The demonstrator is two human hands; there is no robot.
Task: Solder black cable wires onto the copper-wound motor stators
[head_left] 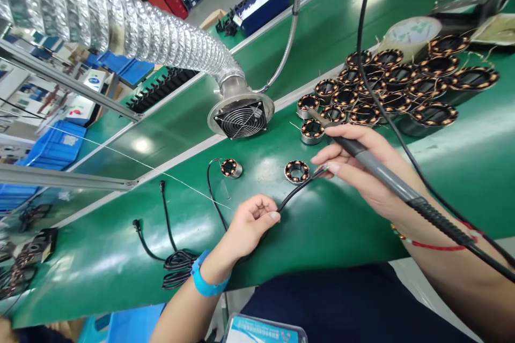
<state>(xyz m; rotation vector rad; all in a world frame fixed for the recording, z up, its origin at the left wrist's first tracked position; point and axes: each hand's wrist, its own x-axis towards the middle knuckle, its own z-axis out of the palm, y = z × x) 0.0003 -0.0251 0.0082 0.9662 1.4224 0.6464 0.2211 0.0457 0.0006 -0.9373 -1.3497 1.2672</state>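
My left hand [253,223] pinches a black cable [295,191] a little way back from its stripped end. The thin wires at that end lie at the fingertips of my right hand [358,163]. A soldering iron [378,174] rests in my right hand, its tip pointing up and left toward the grouped motor stators. Just left of the right fingertips, a ring-shaped stator with copper windings [296,172] lies on the green bench. Farther left stands another stator [230,168] with a black cable joined to it. Whether the wires touch the nearer stator I cannot tell.
Several stators [364,114] crowd the right rear, beside a tape roll [414,32]. A fume duct with a fan [242,119] hangs above the bench [120,257]. Coiled cable with two plugs [179,262] lies left. The iron's cord [396,131] crosses the right side.
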